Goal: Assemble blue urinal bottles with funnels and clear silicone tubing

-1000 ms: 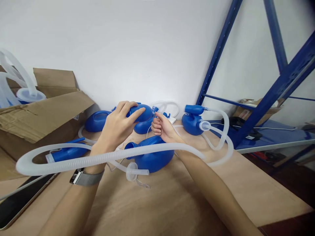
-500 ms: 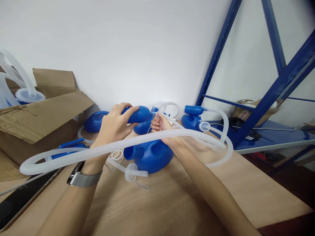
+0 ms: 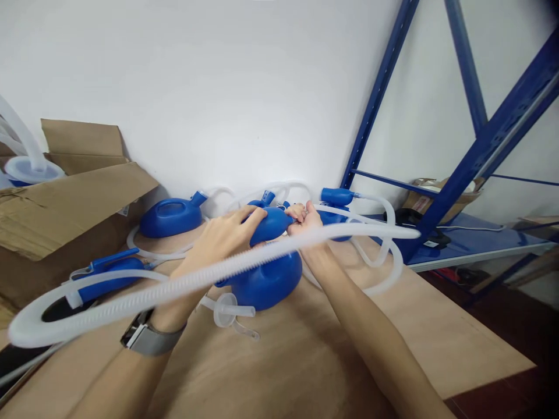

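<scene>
My left hand is wrapped over a smooth, rounded blue plastic urinal head. Closed at that piece's narrow right end, my right hand pinches where it meets a tube; the fingers hide the joint. A translucent corrugated hose crosses in front of both forearms and loops round at the left. Below the hands stands a blue urinal bottle with a moulded handle, its mouth partly behind my left arm. On the table before it lies a clear round cap with a tube stub and strap.
An open cardboard box with hoses in it stands at the left. Another blue bottle sits by the wall, and a blue head lies nearer. At the right, a hose-fitted blue head rests near a blue metal shelf.
Both hands have shifted slightly right and down with the blue head, and my right fingers have regripped its narrow end. The hose in front has swung lower at the left. The view has turned slightly.
</scene>
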Motion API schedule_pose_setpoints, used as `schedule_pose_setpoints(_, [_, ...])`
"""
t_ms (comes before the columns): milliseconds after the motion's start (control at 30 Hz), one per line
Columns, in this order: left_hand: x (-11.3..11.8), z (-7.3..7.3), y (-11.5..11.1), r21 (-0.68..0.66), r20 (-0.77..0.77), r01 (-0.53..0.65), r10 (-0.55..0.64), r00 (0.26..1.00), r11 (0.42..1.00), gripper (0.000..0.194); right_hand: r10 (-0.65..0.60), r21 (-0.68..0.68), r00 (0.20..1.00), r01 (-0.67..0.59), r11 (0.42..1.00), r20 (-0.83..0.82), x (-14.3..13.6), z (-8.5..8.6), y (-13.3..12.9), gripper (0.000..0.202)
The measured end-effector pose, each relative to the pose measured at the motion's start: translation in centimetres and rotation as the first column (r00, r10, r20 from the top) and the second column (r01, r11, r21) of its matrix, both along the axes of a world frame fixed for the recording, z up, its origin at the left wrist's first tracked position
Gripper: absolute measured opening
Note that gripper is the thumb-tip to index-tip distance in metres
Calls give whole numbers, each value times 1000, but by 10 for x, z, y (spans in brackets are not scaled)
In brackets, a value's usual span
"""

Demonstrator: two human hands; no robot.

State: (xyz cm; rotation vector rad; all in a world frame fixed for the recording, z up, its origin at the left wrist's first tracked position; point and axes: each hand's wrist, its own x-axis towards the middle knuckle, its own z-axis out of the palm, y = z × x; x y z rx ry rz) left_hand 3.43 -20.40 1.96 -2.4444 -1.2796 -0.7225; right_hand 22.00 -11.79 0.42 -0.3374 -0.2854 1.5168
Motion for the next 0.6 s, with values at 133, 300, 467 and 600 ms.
schedule_pose_setpoints(133, [12,10,-8,-161,278,-33,77,957,986,47,-69,145,986,47,988,149,11,1,-1,50])
schedule_pose_setpoints(300, [9,20,-4,-566,513,45,309,801,823,61,-82,142,987,63,988,135,9,7,-5,51])
schedule_pose_setpoints(467, [8,16,1,-645,564,160,324,759,747,57,-98,185,970,56,981,222,11,8,2,51])
schedule_pose_setpoints(600, [16,8,-4,-329,410,37,107,906,944,47,-61,170,969,20,985,240,20,4,16,52])
